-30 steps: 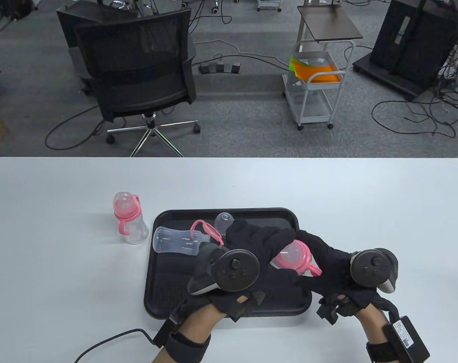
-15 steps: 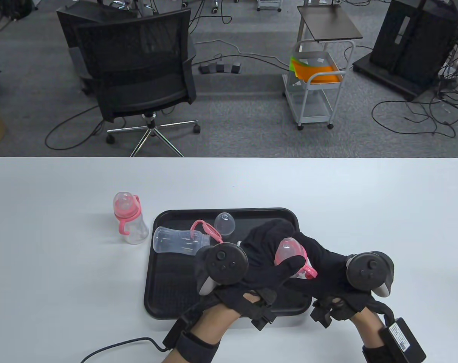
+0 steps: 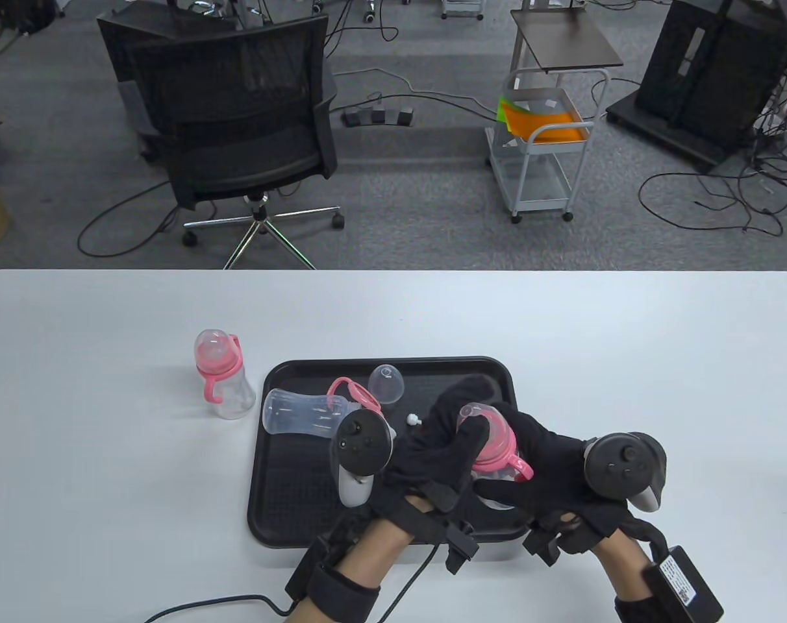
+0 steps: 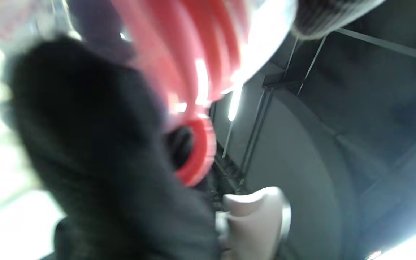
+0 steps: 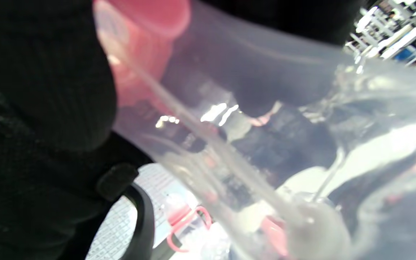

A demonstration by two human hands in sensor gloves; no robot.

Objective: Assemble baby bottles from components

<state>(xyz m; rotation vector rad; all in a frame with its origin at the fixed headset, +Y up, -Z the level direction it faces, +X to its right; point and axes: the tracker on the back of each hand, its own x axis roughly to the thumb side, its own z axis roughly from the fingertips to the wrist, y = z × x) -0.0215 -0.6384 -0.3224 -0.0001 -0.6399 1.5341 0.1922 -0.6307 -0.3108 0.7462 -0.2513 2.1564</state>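
Left grip: the left hand (image 3: 442,448) curls its fingers and thumb round the pink collar (image 3: 495,444) and the nipple end of the held bottle (image 3: 491,454).
Right grip: the right hand (image 3: 549,464) wraps the bottle's clear body from below and to the right, fingers closed round it.
Bottle place: held between both hands, above the near right part of the black tray (image 3: 283,493).
Bottle axis: long axis slanted, nipple end pointing away and up to the left, base toward the person; a pink handle sticks out on its right.
Left wrist view: blurred; the ribbed pink collar (image 4: 193,68) lies against a gloved finger (image 4: 96,144), and a handle loop shows below it.
Right wrist view: the clear bottle wall (image 5: 251,119) fills the frame close up, the glove (image 5: 38,90) pressed to it; the table view hides this contact.
Tray: a second clear bottle (image 3: 302,413) lies on its side, mouth to the right, with a pink collar part (image 3: 351,392), a clear cap (image 3: 386,383) and a small white piece (image 3: 412,420).
Table: a finished bottle (image 3: 221,376) stands upright left of the tray on the white table (image 3: 108,454).
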